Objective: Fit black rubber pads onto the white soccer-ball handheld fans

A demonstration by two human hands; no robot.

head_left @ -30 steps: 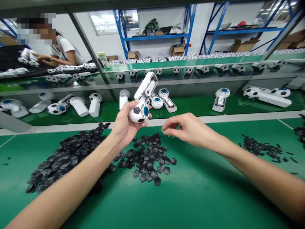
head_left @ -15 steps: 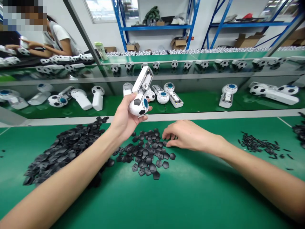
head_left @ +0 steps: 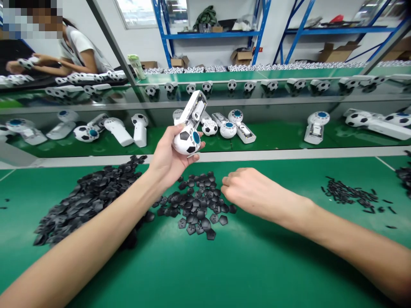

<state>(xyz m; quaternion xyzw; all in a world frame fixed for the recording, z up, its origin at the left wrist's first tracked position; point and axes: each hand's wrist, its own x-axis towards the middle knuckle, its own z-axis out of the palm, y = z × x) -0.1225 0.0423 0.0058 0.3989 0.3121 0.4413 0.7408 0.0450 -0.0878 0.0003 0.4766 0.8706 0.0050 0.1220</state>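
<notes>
My left hand (head_left: 167,160) grips a white hand-held toy (head_left: 189,128) by its football-patterned ball head, the open white handle pointing up and away. My right hand (head_left: 248,192) hovers with fingers curled under at the right edge of a small scatter of black pentagon pieces (head_left: 197,207) on the green table (head_left: 224,265); what its fingers hold, if anything, is hidden. A larger heap of the same black pieces (head_left: 86,201) lies to the left, under my left forearm.
A raised green conveyor (head_left: 272,143) behind carries several white football toys (head_left: 229,128). Thin black parts (head_left: 349,196) lie at the right. Another person (head_left: 73,53) works at the far left. Blue shelving with boxes (head_left: 240,55) stands at the back.
My right hand dropped from mid-air to the black pieces, then drew back slightly with fingers curled in. My left hand keeps holding the toy almost still.
</notes>
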